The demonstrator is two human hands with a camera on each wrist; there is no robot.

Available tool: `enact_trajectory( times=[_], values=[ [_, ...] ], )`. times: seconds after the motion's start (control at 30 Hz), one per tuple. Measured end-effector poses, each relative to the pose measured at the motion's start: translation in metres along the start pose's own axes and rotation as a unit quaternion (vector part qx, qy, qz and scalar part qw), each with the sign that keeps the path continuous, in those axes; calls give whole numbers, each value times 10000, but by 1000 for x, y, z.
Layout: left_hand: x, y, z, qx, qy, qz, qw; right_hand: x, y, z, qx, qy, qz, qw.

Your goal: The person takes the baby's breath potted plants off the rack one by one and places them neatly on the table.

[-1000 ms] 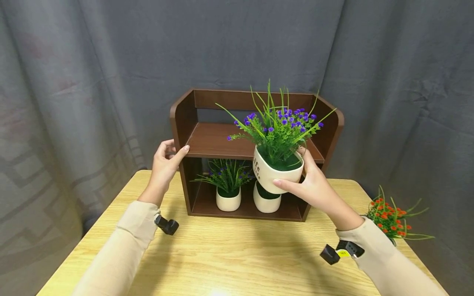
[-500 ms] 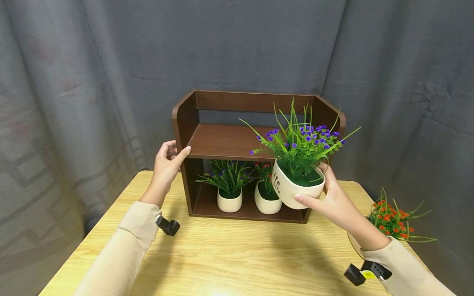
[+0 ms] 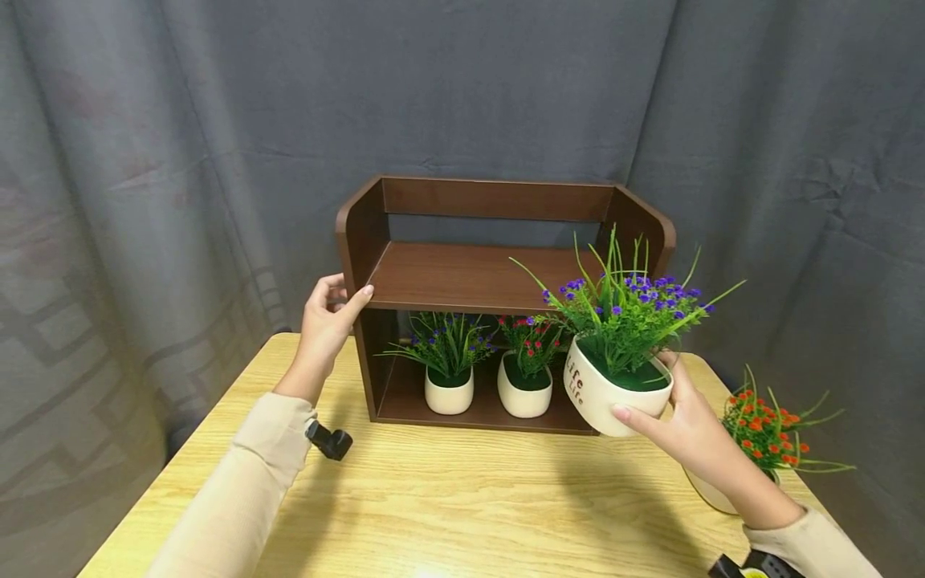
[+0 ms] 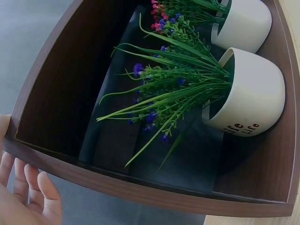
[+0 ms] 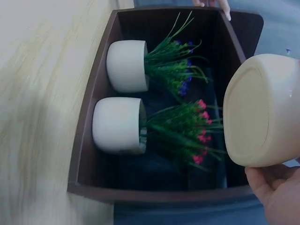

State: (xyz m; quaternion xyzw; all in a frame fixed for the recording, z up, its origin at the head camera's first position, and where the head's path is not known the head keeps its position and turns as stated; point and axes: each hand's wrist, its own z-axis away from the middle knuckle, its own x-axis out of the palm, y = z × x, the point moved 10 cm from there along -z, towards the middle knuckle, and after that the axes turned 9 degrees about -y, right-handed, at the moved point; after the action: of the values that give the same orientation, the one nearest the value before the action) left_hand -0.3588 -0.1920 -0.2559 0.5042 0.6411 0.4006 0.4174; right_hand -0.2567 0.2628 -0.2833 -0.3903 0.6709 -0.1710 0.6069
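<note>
Head view, purple-flowered pot [image 3: 623, 345]: raised in the air before the right end of the lower level, off the table, its rim sloping down to the right and its "Life" lettering toward the left.
Right hand [image 3: 686, 425]: holds that pot from its right side, thumb pressed on the front wall, fingers behind the rim; the pot lies just beyond and left of the palm.
Pot's underside: faces the right wrist camera, with nothing beneath it.
Since a second ago: the pot has travelled right and lower, from in front of the upper board; the right forearm has shifted with it.
Left hand [image 3: 325, 321]: grips the left side panel, thumb over the edge, fingers outside; its place is nearly unchanged.
Brown shelf [image 3: 462, 273]: two levels, standing on the table.
Red-flowered pot [image 3: 526, 395]: upright on the lower level; its blooms, hidden a second ago, now show.
Blue-flowered pot [image 3: 449, 393]: upright, just left of the red one.
Orange-flowered pot [image 3: 768, 433]: at the table's right, partly behind the right forearm.
Table [image 3: 433, 498]: pale wood.
Curtain [image 3: 506, 96]: grey, behind everything.
</note>
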Motion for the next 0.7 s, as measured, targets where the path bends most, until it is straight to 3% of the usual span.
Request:
enact_trajectory(
  times=[0.1,0.33,0.53,0.7],
  values=[
    [1,6,3,14,-5,-1,10000,-3,7,4,122,30,170,9998],
    [-2,-18,-12,20,44,-40,10000,-11,24,14,61,106,214,9997],
    [-3,-19,-12,126,94,-96,9998,-18,38,23,134,322,532,9980],
    [-3,-19,-12,140,114,-92,9998,-17,55,29,376,247,571,9974]
  ],
)
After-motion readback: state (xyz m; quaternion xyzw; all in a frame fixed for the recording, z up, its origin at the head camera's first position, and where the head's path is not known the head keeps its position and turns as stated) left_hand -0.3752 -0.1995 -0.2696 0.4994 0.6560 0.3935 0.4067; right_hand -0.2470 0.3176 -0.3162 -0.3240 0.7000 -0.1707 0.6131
